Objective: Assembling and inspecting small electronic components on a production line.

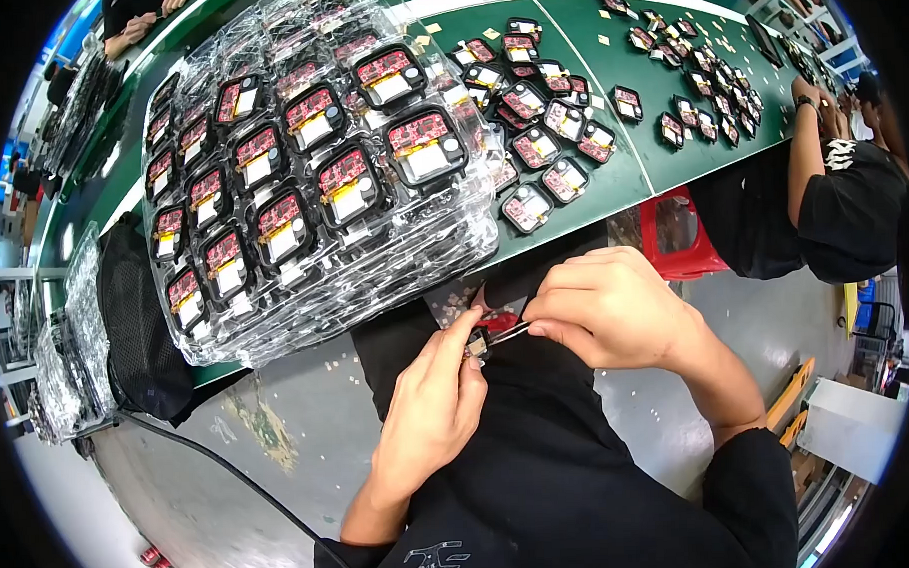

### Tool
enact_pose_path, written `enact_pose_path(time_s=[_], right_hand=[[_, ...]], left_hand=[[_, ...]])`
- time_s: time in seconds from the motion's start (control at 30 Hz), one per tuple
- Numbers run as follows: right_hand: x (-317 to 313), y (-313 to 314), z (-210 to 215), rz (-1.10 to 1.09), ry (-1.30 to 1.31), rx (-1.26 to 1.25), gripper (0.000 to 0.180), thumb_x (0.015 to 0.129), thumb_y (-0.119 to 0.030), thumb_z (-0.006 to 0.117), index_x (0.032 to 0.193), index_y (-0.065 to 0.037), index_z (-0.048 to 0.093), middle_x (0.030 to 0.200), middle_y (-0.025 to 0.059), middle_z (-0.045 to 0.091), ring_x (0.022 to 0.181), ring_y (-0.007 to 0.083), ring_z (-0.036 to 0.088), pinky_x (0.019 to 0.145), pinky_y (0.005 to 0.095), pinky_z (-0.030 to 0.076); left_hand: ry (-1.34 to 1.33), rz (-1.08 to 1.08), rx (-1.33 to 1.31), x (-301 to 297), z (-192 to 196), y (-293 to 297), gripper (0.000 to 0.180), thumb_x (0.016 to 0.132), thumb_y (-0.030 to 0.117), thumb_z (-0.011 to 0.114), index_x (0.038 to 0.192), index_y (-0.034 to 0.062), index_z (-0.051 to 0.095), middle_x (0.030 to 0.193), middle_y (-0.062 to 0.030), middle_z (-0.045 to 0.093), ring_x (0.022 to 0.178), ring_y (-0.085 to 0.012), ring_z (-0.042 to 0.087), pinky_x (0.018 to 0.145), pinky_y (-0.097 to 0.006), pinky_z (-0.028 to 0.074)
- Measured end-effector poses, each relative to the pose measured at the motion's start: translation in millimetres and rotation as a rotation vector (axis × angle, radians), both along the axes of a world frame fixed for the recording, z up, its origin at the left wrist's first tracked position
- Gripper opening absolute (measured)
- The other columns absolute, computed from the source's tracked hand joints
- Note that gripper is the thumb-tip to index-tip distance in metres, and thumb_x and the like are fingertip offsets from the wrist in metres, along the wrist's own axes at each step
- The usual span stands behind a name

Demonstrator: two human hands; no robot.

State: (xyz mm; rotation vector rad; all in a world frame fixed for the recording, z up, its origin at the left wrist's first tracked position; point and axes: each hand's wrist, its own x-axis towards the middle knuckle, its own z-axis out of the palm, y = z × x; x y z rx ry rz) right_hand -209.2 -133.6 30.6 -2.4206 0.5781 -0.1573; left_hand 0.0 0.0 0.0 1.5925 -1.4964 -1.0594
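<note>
Over my lap, below the table's edge, my left hand (434,400) holds a small black-framed electronic unit (477,345) between thumb and fingers. My right hand (616,308) pinches a pair of thin metal tweezers (509,332), whose tips reach the unit. The fingers of my left hand cover most of that unit. On the table to the left rises a stack of clear plastic trays (374,277), its top tray filled with black-framed units (353,184) bearing red circuit boards. Right of the stack lies a loose pile of similar units (537,147).
The green table (611,183) carries another scatter of units (708,85) farther right, with small pale scraps among them. A red plastic stool (678,238) stands under the edge beside a co-worker in black (843,220). A black cable (230,457) runs at lower left.
</note>
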Motion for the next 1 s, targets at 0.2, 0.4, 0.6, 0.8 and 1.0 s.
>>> enact_pose_path(time_s=[0.2, 0.4, 0.6, 0.8, 1.0], right_hand=[[2.9, 23.4, 5.3, 0.000, -0.057, -0.558, 0.016, 0.077, -0.018, 0.072, 0.089, -0.009, 0.071, 0.079, -0.0023, 0.057, 0.071, 0.0136, 0.059, 0.061, 0.0294, 0.043], [7.9, 20.8, 8.5, 0.020, 0.006, -0.491, 0.016, 0.080, -0.021, 0.081, 0.087, -0.011, 0.070, 0.077, -0.0019, 0.058, 0.067, 0.0158, 0.059, 0.060, 0.0319, 0.044], [3.3, -7.2, -2.3, 0.039, -0.035, -0.139, 0.015, 0.089, -0.021, 0.074, 0.084, -0.008, 0.068, 0.078, 0.0058, 0.063, 0.076, 0.0263, 0.069, 0.068, 0.0402, 0.054], [1.5, -7.1, -1.3, 0.053, -0.053, -0.105, 0.014, 0.088, -0.022, 0.076, 0.085, -0.009, 0.070, 0.079, 0.0053, 0.063, 0.076, 0.0274, 0.068, 0.067, 0.0394, 0.055], [-0.8, -5.2, -1.1, 0.080, -0.092, -0.094, 0.014, 0.088, -0.021, 0.076, 0.087, -0.009, 0.069, 0.082, 0.0036, 0.065, 0.078, 0.0247, 0.068, 0.071, 0.0381, 0.055]], left_hand=[[0.020, -0.001, -0.050, -6.5, -2.7, 2.3, 0.046, 0.097, -0.006, 0.058, 0.143, -0.0025, 0.055, 0.114, -0.0238, 0.068, 0.090, -0.0320, 0.067, 0.086, -0.036, 0.054], [-0.030, -0.019, -0.031, -4.7, -3.0, 0.2, 0.047, 0.096, -0.007, 0.057, 0.143, -0.0026, 0.054, 0.113, -0.0234, 0.068, 0.090, -0.0317, 0.067, 0.085, -0.037, 0.053], [0.004, -0.028, -0.020, -5.3, -3.2, 1.4, 0.047, 0.096, -0.006, 0.057, 0.142, -0.0027, 0.055, 0.114, -0.0240, 0.068, 0.090, -0.0319, 0.067, 0.086, -0.036, 0.054], [-0.004, -0.049, -0.037, -4.5, -4.2, 2.1, 0.047, 0.096, -0.005, 0.057, 0.143, -0.0026, 0.055, 0.116, -0.0235, 0.068, 0.091, -0.0311, 0.068, 0.088, -0.036, 0.053], [-0.009, -0.007, -0.023, -1.2, -2.4, 0.0, 0.047, 0.096, -0.005, 0.057, 0.143, -0.0025, 0.054, 0.112, -0.0231, 0.069, 0.090, -0.0304, 0.068, 0.087, -0.036, 0.053]])
